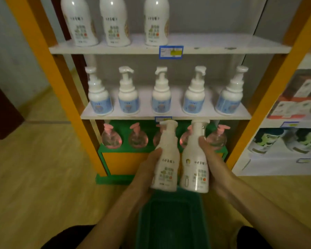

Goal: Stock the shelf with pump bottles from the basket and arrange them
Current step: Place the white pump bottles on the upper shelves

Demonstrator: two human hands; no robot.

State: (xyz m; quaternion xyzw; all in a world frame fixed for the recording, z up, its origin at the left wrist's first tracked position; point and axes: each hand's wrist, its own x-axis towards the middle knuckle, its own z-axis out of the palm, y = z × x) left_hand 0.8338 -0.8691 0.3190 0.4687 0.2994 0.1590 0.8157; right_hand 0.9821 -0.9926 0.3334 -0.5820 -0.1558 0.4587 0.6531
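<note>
My left hand [147, 168] grips a tall white pump bottle [166, 159] and my right hand [210, 155] grips a second one [195, 164]. Both bottles are upright, side by side, lifted above the green basket [172, 218] on the floor and in front of the bottom shelf. Three matching tall white bottles [115, 22] stand on the left half of the top shelf [223, 45]; its right half is bare. No bottles show in the visible part of the basket.
The middle shelf [169, 115] holds several short blue-labelled pump bottles [162, 94]. Round pink pump bottles [111, 137] line the green bottom shelf. Orange uprights [48, 72] frame the unit. Boxed goods [294, 108] sit on the shelving to the right. Wooden floor lies left.
</note>
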